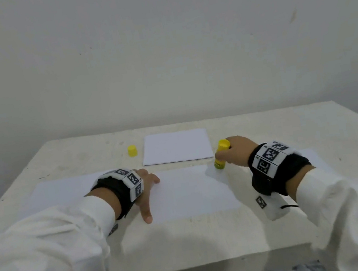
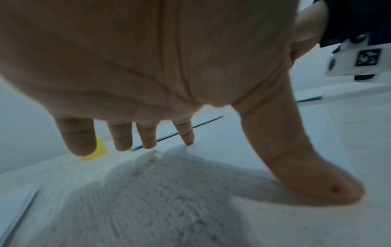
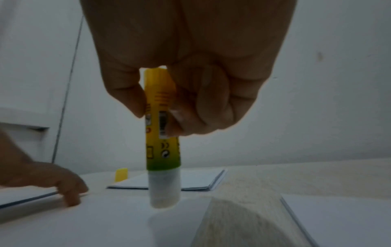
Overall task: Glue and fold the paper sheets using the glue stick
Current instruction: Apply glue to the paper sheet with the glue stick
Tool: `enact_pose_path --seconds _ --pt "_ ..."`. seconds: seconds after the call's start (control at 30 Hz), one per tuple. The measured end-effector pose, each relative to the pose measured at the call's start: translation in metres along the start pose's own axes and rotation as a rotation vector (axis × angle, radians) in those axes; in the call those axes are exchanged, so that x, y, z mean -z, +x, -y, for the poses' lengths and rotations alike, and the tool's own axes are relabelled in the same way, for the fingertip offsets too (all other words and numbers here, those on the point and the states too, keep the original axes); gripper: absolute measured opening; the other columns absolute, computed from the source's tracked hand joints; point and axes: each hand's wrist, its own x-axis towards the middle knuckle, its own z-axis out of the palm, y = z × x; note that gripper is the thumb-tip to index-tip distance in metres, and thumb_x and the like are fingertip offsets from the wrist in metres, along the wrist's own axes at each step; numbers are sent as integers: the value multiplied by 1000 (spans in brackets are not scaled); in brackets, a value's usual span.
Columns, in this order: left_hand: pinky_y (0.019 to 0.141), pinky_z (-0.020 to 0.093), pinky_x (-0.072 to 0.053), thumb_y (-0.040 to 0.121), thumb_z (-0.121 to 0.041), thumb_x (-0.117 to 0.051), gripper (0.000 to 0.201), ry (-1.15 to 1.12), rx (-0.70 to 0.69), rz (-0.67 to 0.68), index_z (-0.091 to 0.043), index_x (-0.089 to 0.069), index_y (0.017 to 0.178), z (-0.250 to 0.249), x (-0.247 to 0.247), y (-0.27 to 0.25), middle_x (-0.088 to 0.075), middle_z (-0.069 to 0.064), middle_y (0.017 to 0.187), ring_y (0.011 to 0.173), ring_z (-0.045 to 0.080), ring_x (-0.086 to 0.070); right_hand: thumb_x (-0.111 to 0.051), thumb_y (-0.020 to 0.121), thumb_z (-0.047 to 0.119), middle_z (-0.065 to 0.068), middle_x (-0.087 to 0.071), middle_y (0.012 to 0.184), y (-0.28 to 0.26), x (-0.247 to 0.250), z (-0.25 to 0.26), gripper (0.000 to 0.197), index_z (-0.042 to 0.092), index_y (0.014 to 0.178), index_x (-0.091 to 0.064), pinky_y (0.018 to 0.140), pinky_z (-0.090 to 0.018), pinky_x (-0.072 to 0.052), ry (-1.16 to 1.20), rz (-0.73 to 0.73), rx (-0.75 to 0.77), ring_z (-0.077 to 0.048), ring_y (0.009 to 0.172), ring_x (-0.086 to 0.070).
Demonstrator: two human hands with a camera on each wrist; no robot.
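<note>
A white paper sheet (image 1: 191, 191) lies flat in front of me on the table. My left hand (image 1: 148, 193) presses on its left edge with fingers spread and straight, thumb tip (image 2: 330, 190) down on the surface. My right hand (image 1: 233, 150) grips a yellow-green glue stick (image 1: 220, 154) upright, with the uncapped white glue end (image 3: 164, 192) down at the sheet's far right corner. The glue stick's yellow cap (image 1: 132, 150) stands apart on the table, further back to the left. A folded white sheet (image 1: 176, 147) lies behind.
Another white sheet (image 1: 65, 191) lies under my left wrist at the left, and one more (image 1: 316, 159) shows beyond my right wrist. The white table's front edge (image 1: 193, 265) is close to me. A bare wall stands behind the table.
</note>
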Motion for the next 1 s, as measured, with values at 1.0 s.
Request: enact_pose_path --seconds 1.0 --pt "112 41 -28 81 -41 -72 86 -179 -92 -35 -29 -22 150 -114 48 3 -24 6 154 140 27 -28 -62 80 27 0 -45 67 -27 -9 -26 26 13 68 -45 58 -27 -34 -45 269 144 -15 60 -42"
